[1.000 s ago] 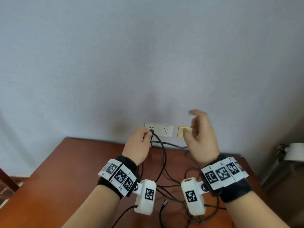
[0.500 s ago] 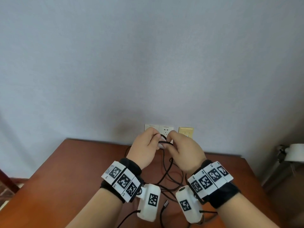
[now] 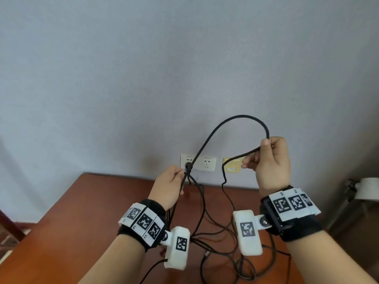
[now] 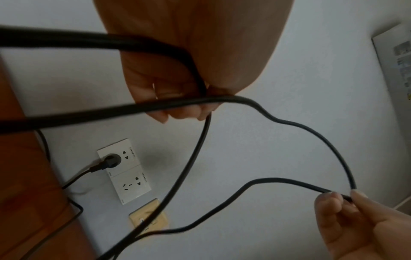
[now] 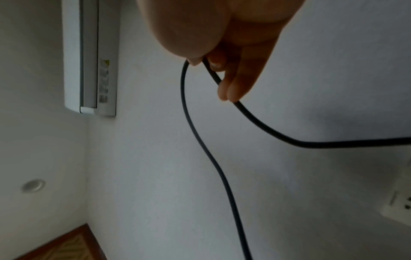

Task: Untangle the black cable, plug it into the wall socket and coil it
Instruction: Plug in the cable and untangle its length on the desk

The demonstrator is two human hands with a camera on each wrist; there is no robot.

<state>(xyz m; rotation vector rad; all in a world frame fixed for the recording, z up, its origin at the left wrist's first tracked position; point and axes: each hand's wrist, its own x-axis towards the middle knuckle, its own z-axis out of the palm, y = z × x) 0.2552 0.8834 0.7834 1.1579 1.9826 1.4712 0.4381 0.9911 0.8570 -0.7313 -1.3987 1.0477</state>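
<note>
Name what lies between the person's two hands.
A raised arch of black cable runs from the left hand to the right hand, with bare wall behind; the head view shows it.

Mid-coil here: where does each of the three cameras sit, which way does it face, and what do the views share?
Head: worn on the head, looking forward and down at the wall socket and table; both forearms, left hand and right hand show.
Left wrist: looks along the left hand toward the wall; right hand shows too.
Right wrist: looks along the right hand up the wall to an air conditioner.
Shared: all three show the black cable.
</note>
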